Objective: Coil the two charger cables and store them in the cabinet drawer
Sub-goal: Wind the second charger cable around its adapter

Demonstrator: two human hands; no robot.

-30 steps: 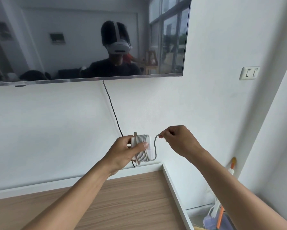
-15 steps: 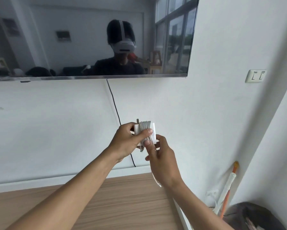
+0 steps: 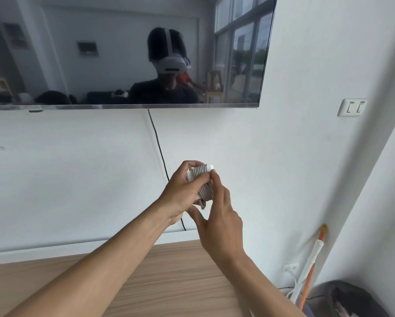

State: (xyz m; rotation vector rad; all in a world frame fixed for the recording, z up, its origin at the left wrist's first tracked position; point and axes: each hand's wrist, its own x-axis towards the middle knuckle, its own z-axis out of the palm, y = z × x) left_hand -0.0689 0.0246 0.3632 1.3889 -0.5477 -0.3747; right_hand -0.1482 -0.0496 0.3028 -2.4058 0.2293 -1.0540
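Note:
A white charger brick with its grey cable (image 3: pixel 204 182) wound tightly around it is held up in front of the wall. My left hand (image 3: pixel 183 191) grips the brick from the left, thumb across the coils. My right hand (image 3: pixel 217 216) presses against the brick's right side, its fingertips on the cable near the top corner. The cable's loose end is hidden under my fingers. No second cable and no drawer are in view.
The wooden cabinet top (image 3: pixel 146 277) lies below my arms. A wall-mounted TV (image 3: pixel 123 53) hangs above, with a black cord (image 3: pixel 160 152) running down the wall. A wall socket (image 3: pixel 352 107) is at the right; a white-and-orange pole (image 3: pixel 311 259) and a dark bag (image 3: pixel 352 300) stand at lower right.
My right hand came in from holding the cable's free loop out to the side and now rests on the wound brick. Both hands rose slightly.

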